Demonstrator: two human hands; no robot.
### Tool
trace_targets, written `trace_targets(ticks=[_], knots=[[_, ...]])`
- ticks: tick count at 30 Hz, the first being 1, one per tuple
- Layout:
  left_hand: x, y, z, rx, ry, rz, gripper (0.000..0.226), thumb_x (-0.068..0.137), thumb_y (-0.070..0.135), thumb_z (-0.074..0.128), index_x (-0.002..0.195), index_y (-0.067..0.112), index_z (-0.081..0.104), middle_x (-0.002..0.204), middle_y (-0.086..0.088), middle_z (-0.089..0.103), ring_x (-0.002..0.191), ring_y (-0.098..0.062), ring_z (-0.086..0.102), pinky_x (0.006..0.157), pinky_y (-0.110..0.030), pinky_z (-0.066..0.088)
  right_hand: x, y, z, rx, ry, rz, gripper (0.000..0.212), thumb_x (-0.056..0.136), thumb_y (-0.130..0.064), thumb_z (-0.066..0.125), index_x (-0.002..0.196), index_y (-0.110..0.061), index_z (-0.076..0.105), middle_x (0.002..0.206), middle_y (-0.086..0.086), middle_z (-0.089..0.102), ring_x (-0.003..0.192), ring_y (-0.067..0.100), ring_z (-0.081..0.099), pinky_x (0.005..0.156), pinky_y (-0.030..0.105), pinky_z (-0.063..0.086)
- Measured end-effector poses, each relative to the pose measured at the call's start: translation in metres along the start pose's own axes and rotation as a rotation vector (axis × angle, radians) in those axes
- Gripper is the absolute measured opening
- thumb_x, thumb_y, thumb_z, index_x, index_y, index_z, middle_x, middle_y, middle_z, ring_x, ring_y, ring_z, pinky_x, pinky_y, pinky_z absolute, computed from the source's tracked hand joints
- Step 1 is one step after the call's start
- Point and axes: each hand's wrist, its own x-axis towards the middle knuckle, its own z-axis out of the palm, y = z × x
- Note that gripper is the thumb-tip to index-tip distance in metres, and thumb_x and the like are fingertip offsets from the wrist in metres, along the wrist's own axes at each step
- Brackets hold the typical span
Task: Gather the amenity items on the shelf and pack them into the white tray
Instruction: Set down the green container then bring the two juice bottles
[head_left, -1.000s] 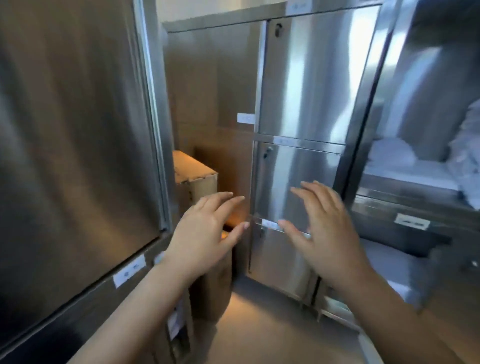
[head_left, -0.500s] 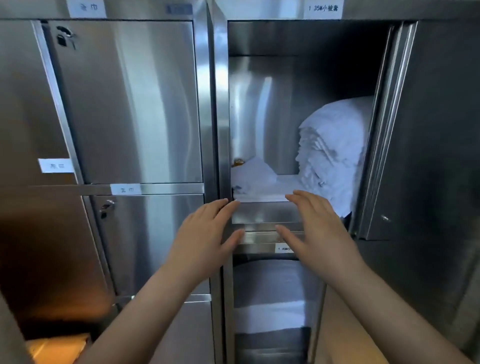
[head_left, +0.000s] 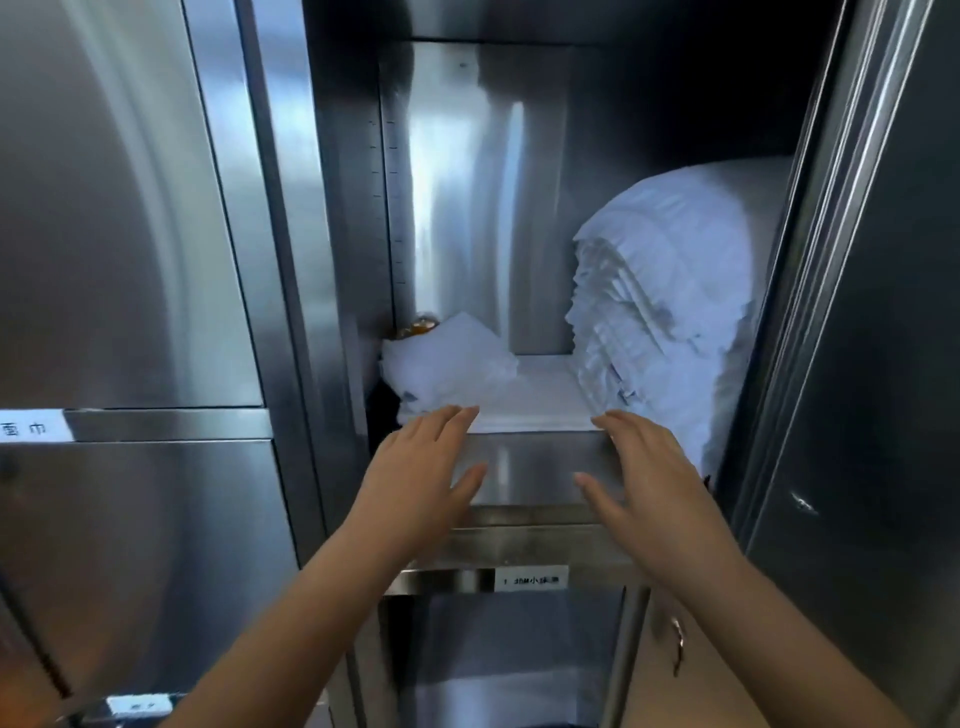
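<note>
An open steel cabinet compartment faces me. On its shelf (head_left: 530, 467) lies a flat white tray-like slab (head_left: 540, 405); whether it is a tray or folded cloth I cannot tell. A crumpled white bundle (head_left: 447, 364) sits at the shelf's left, with a small amber item (head_left: 422, 326) behind it. A tall stack of folded white linen (head_left: 670, 306) fills the right side. My left hand (head_left: 415, 473) and my right hand (head_left: 649, 478) hover with fingers straight in front of the shelf's front lip, holding nothing.
The open cabinet door (head_left: 857, 364) stands at the right. Closed steel doors (head_left: 130, 234) with a white label (head_left: 31, 427) are on the left. A labelled lower compartment (head_left: 509, 654) lies below the shelf.
The view swung from the closed cabinets round to the open compartment and came closer. Both hands stayed raised and empty, now level with the shelf's front lip.
</note>
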Motion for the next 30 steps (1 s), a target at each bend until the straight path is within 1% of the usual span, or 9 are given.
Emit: trace_targets(ticks=[3, 7, 10, 12, 16, 22, 25, 28, 30], knots=[[0.043, -0.006, 0.02, 0.006, 0.029, -0.07, 0.06, 0.094, 0.045, 0.042, 0.147, 0.025, 0.022, 0.151, 0.007, 0.029, 0.136, -0.012, 0.027, 0.108, -0.029, 0.024, 0.047, 0.03, 0.02, 0.038, -0.05, -0.033, 0.058, 0.092, -0.045, 0.051, 0.142, -0.022, 0.031, 0.147, -0.004, 0.031, 0.135, 0.01, 0.022, 0.11, 0.023, 0.019], [0.089, -0.015, 0.045, 0.031, 0.075, -0.138, 0.059, 0.095, 0.048, 0.038, 0.147, 0.027, 0.022, 0.15, 0.008, 0.029, 0.135, -0.012, 0.027, 0.107, -0.027, 0.024, 0.11, 0.06, 0.043, 0.056, -0.064, -0.099, 0.057, 0.091, -0.043, 0.052, 0.141, -0.021, 0.034, 0.147, -0.001, 0.034, 0.134, 0.014, 0.026, 0.107, 0.022, 0.019], [0.113, -0.028, 0.064, 0.049, 0.07, -0.195, 0.058, 0.095, 0.048, 0.038, 0.147, 0.028, 0.022, 0.15, 0.008, 0.028, 0.135, -0.012, 0.026, 0.108, -0.029, 0.023, 0.146, 0.073, 0.066, 0.084, -0.108, -0.118, 0.057, 0.091, -0.042, 0.053, 0.14, -0.02, 0.035, 0.146, 0.0, 0.034, 0.134, 0.016, 0.028, 0.107, 0.024, 0.021], [0.129, -0.041, 0.077, 0.063, 0.061, -0.244, 0.057, 0.095, 0.048, 0.038, 0.147, 0.028, 0.022, 0.15, 0.008, 0.029, 0.135, -0.013, 0.026, 0.108, -0.03, 0.024, 0.166, 0.077, 0.084, 0.124, -0.137, -0.13, 0.058, 0.091, -0.043, 0.052, 0.141, -0.022, 0.032, 0.147, -0.002, 0.032, 0.134, 0.014, 0.025, 0.105, 0.022, 0.022], [0.166, -0.07, 0.105, 0.112, 0.078, -0.341, 0.057, 0.095, 0.047, 0.038, 0.146, 0.026, 0.023, 0.149, 0.006, 0.03, 0.135, -0.015, 0.029, 0.108, -0.032, 0.027, 0.205, 0.082, 0.12, 0.171, -0.12, -0.174, 0.057, 0.091, -0.043, 0.054, 0.14, -0.025, 0.032, 0.146, -0.005, 0.035, 0.133, 0.012, 0.03, 0.102, 0.021, 0.025], [0.227, -0.118, 0.154, 0.138, 0.033, -0.439, 0.057, 0.095, 0.045, 0.037, 0.146, 0.022, 0.023, 0.15, 0.001, 0.03, 0.136, -0.018, 0.028, 0.109, -0.035, 0.025, 0.275, 0.081, 0.168, 0.168, -0.128, -0.184, 0.058, 0.091, -0.043, 0.053, 0.141, -0.022, 0.031, 0.146, -0.005, 0.034, 0.132, 0.013, 0.03, 0.106, 0.026, 0.029], [0.261, -0.143, 0.173, 0.107, 0.034, -0.489, 0.057, 0.095, 0.044, 0.04, 0.145, 0.02, 0.026, 0.148, -0.001, 0.034, 0.134, -0.02, 0.031, 0.11, -0.037, 0.026, 0.32, 0.084, 0.195, 0.198, -0.143, -0.174, 0.056, 0.092, -0.039, 0.054, 0.141, -0.021, 0.033, 0.145, -0.005, 0.035, 0.131, 0.013, 0.032, 0.103, 0.026, 0.032], [0.291, -0.165, 0.193, 0.066, 0.039, -0.537, 0.056, 0.093, 0.043, 0.043, 0.143, 0.02, 0.031, 0.144, -0.002, 0.039, 0.132, -0.021, 0.034, 0.109, -0.04, 0.03, 0.363, 0.088, 0.23, 0.267, -0.228, -0.114, 0.055, 0.093, -0.037, 0.054, 0.141, -0.019, 0.033, 0.145, -0.002, 0.034, 0.131, 0.014, 0.033, 0.1, 0.024, 0.032], [0.307, -0.177, 0.208, 0.047, 0.034, -0.56, 0.055, 0.093, 0.042, 0.043, 0.142, 0.019, 0.031, 0.143, -0.002, 0.04, 0.131, -0.02, 0.035, 0.109, -0.036, 0.028, 0.387, 0.091, 0.256, 0.293, -0.275, -0.094, 0.056, 0.093, -0.036, 0.055, 0.141, -0.018, 0.034, 0.146, -0.001, 0.034, 0.132, 0.014, 0.034, 0.101, 0.024, 0.031]])
